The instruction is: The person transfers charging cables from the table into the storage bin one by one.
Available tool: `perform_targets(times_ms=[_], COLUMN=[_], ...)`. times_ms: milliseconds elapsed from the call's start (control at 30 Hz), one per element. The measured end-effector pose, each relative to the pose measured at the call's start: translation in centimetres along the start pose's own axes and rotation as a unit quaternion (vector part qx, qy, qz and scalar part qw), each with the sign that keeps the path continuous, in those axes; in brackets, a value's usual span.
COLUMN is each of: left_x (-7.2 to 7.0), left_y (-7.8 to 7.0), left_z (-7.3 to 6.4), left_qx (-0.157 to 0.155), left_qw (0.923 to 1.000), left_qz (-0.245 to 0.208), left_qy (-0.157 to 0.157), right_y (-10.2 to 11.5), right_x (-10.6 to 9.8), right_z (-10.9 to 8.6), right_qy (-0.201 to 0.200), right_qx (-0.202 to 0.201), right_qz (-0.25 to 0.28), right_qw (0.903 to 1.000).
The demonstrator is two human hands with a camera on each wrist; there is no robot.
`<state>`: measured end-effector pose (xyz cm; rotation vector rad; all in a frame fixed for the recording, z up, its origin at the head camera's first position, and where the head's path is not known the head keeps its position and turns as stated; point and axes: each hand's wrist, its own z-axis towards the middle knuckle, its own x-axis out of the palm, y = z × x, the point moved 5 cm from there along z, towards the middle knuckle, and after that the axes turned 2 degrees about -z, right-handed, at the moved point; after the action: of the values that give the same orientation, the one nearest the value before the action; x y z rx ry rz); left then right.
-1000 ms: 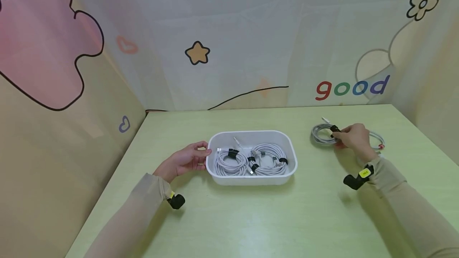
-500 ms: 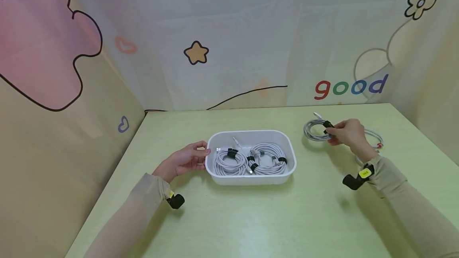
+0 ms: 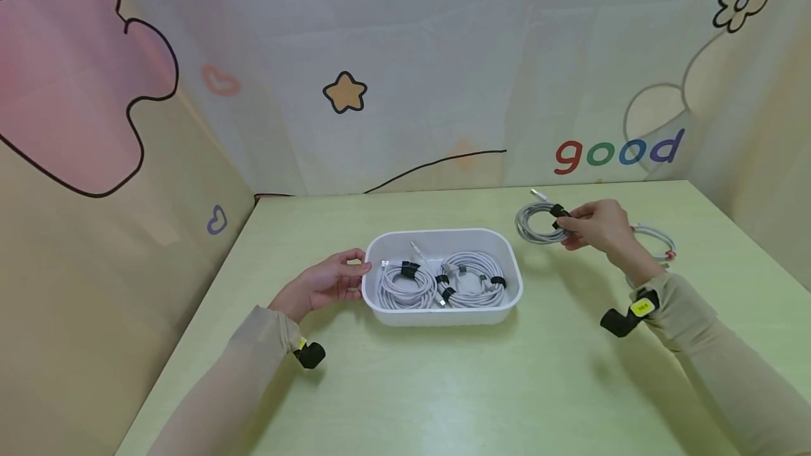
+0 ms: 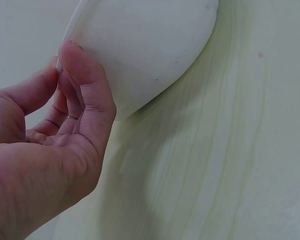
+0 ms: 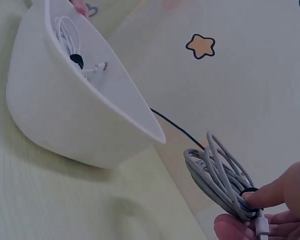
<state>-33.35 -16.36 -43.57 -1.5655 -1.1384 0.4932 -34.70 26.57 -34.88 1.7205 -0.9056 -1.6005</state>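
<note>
A white plastic bin (image 3: 443, 319) stands mid-table, with several coiled white cables (image 3: 472, 280) bound by black straps inside. At its left end my left hand (image 3: 323, 283) pinches the rim between thumb and fingers; the left wrist view shows this grip (image 4: 70, 115) closely. My right hand (image 3: 598, 227) holds a coiled grey cable (image 3: 538, 224) at its black strap, above the table and to the right of the bin. In the right wrist view the grey cable (image 5: 220, 175) hangs from the thumb and fingers, a white plug beside the strap.
Another coiled cable (image 3: 662, 238) with a red tie lies on the table behind the right wrist, partly hidden. A printed curtain (image 3: 431, 90) closes off the table's back edge and left side.
My right hand has lifted the grey cable and carried it leftward, toward the bin. The left hand keeps its place at the rim.
</note>
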Motion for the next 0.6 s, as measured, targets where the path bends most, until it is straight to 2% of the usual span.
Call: perform_targets(times_ms=[600], left_x=[0.1], left_y=[-0.1], left_z=[-0.2], left_qx=[0.002], left_qw=[1.0000], left_qz=[0.000], left_qy=[0.005], right_y=[4.2], right_x=[3.8], right_z=[-1.2], right_qy=[0.053], right_qx=[-0.028], right_qz=[-0.044], right_qw=[0.9972])
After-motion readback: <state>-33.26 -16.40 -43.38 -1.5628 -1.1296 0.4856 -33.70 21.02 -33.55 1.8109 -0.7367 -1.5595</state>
